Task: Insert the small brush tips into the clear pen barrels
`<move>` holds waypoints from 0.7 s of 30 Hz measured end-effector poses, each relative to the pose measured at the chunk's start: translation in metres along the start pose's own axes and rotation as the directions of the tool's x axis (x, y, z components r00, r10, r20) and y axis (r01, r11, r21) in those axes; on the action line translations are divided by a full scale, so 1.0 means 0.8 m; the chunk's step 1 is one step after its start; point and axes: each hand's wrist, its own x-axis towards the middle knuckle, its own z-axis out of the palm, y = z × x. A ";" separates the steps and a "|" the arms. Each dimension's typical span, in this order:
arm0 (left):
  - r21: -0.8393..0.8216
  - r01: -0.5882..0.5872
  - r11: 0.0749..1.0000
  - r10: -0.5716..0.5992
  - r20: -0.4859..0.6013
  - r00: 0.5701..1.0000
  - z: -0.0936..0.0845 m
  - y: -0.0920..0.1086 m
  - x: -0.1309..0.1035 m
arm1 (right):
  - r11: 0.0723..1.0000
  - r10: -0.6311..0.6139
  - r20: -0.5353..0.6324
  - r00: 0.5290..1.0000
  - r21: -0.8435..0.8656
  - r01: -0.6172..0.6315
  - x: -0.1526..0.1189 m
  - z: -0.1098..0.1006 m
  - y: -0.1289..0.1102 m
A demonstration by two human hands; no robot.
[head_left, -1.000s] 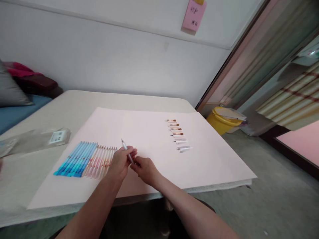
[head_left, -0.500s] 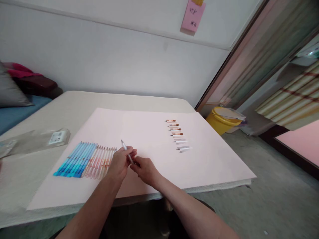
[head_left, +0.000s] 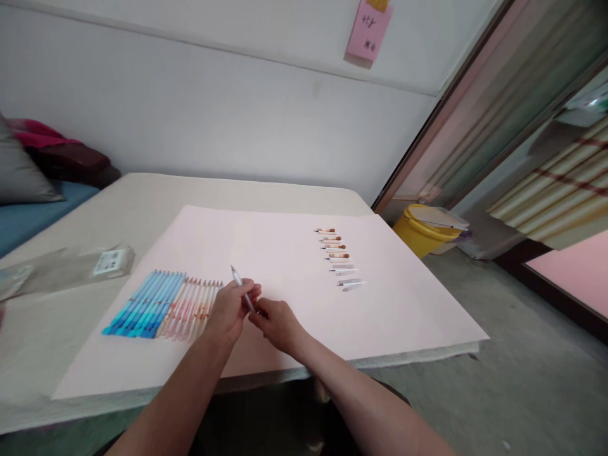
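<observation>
My left hand (head_left: pixel 231 309) is closed around a white pen (head_left: pixel 237 277), its tip pointing up and away from me. At the pen's lower end, the fingers of my right hand (head_left: pixel 279 324) are pinched together; whether they grip the pen or a small part there is hidden. Left of my hands lies a row of blue pens (head_left: pixel 145 304), with a row of pale pink pens (head_left: pixel 190 307) beside it, partly covered by my left hand. Farther right, several pens with their caps off (head_left: pixel 338 256) form a column, a few of them with brown ends.
Pink paper (head_left: pixel 275 247) covers much of the cream table (head_left: pixel 156 190). A clear plastic bag with a white label (head_left: pixel 108 262) lies at the left. Beyond the table's right side stands a yellow bin (head_left: pixel 418 231). A pink note (head_left: pixel 368 28) hangs on the wall.
</observation>
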 end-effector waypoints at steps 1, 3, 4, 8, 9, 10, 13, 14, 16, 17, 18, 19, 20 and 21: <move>0.001 0.000 1.000 0.000 0.001 1.000 0.000 0.000 0.000 | 1.000 0.000 0.000 1.000 0.000 0.000 0.000 0.000 0.000; 0.004 0.000 1.000 0.000 -0.002 1.000 0.000 0.000 0.000 | 1.000 -0.001 0.005 1.000 -0.002 0.001 0.000 0.000 0.001; 0.006 0.000 1.000 0.000 -0.005 1.000 0.000 -0.001 0.001 | 1.000 -0.001 0.007 1.000 -0.003 0.001 0.000 0.000 0.001; 0.008 0.001 1.000 -0.001 0.005 1.000 -0.002 -0.002 0.001 | 1.000 0.000 0.017 1.000 -0.006 0.000 0.000 -0.002 -0.001; 0.008 0.001 1.000 -0.001 0.007 1.000 -0.002 -0.002 0.000 | 1.000 0.001 0.017 1.000 -0.006 0.000 0.000 -0.002 -0.002; 0.008 0.000 1.000 0.000 0.006 1.000 -0.001 -0.002 0.000 | 1.000 0.001 0.016 1.000 -0.005 -0.001 -0.001 -0.002 -0.002; 0.007 0.001 1.000 -0.001 0.000 1.000 0.000 0.000 -0.001 | 1.000 0.003 0.016 1.000 -0.008 -0.003 -0.001 -0.002 -0.002; 0.007 0.002 1.000 -0.002 0.000 1.000 0.000 0.000 -0.001 | 1.000 0.004 0.018 1.000 -0.011 -0.004 -0.001 -0.002 -0.002; 0.007 0.002 1.000 -0.002 0.003 1.000 0.001 0.000 0.000 | 1.000 0.004 0.021 1.000 -0.016 -0.003 0.000 -0.002 -0.001; 0.008 0.002 1.000 -0.002 0.004 1.000 0.001 0.000 0.000 | 1.000 0.002 0.020 1.000 -0.017 -0.001 0.000 -0.001 -0.001; 0.008 0.003 1.000 -0.003 0.001 1.000 0.001 0.000 0.001 | 1.000 0.000 0.019 1.000 -0.017 0.000 0.000 -0.001 -0.001; 0.009 0.004 1.000 -0.004 -0.003 1.000 0.000 -0.001 0.001 | 1.000 -0.001 0.017 1.000 -0.018 0.001 0.000 -0.001 0.000; 0.010 0.006 1.000 -0.006 -0.006 1.000 0.000 -0.001 0.002 | 1.000 -0.001 0.014 1.000 -0.017 0.002 -0.001 -0.001 0.000; 0.011 0.007 1.000 -0.007 -0.007 1.000 0.000 -0.002 0.002 | 1.000 -0.001 0.013 1.000 -0.016 0.001 -0.001 -0.001 0.000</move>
